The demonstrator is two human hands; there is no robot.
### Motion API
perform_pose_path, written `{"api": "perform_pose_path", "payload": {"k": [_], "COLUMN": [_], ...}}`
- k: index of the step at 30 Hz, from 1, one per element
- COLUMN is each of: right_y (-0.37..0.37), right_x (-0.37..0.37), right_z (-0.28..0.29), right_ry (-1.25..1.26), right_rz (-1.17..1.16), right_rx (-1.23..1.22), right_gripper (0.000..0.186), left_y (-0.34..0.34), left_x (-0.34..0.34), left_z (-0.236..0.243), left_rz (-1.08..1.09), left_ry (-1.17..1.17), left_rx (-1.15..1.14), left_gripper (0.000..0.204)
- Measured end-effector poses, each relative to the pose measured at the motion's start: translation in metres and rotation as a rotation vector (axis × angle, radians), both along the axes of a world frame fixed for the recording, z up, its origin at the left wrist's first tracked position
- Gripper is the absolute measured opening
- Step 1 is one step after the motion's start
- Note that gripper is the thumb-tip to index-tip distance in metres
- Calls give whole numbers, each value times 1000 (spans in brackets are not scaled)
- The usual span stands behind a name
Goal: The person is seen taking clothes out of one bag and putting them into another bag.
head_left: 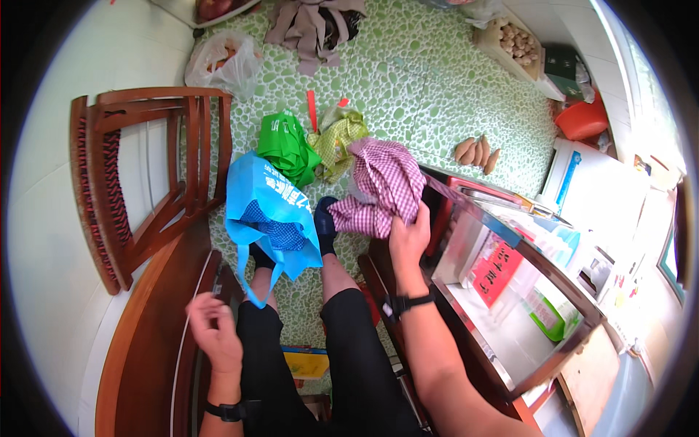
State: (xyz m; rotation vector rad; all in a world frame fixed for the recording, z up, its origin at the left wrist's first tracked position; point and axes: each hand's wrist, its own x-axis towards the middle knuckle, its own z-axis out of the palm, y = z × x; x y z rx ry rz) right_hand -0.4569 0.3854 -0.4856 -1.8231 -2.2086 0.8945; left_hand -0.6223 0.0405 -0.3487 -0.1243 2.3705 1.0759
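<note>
My right hand (410, 231) is closed on the edge of a crumpled pink-and-white checked cloth (382, 182), which hangs over the floor beside my foot. Whether the cloth is a bag, I cannot tell. My left hand (213, 325), loosely curled with nothing visible in it, is by the low wooden furniture, below a light blue bag (251, 182). That bag gapes toward me between my legs, with dark blue checked cloth (273, 227) inside. A bunched green bag (284, 142) and a yellow-green patterned cloth (338, 142) lie on the floor beyond it.
A wooden chair (156, 175) stands left. On the right is a glass-topped table (510, 298). The green pebble-patterned floor (400, 87) bears several sweet potatoes (478, 153), a white plastic bag (224, 64), greyish cloth (309, 29), a box of garlic-like bulbs (515, 45) and a red basin (582, 120).
</note>
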Motion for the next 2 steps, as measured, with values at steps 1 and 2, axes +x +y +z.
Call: {"api": "perform_pose_path", "payload": {"k": [1, 2], "right_y": [-8, -14], "right_x": [-5, -5], "right_z": [33, 60], "right_ry": [34, 117], "right_rz": [-24, -61], "right_rx": [-2, -10], "right_gripper": [54, 54], "left_y": [5, 7], "left_x": [3, -1], "left_z": [9, 22], "left_rz": [0, -2], "left_ry": [-185, -171], "left_rx": [84, 93], "left_gripper": [27, 27]}}
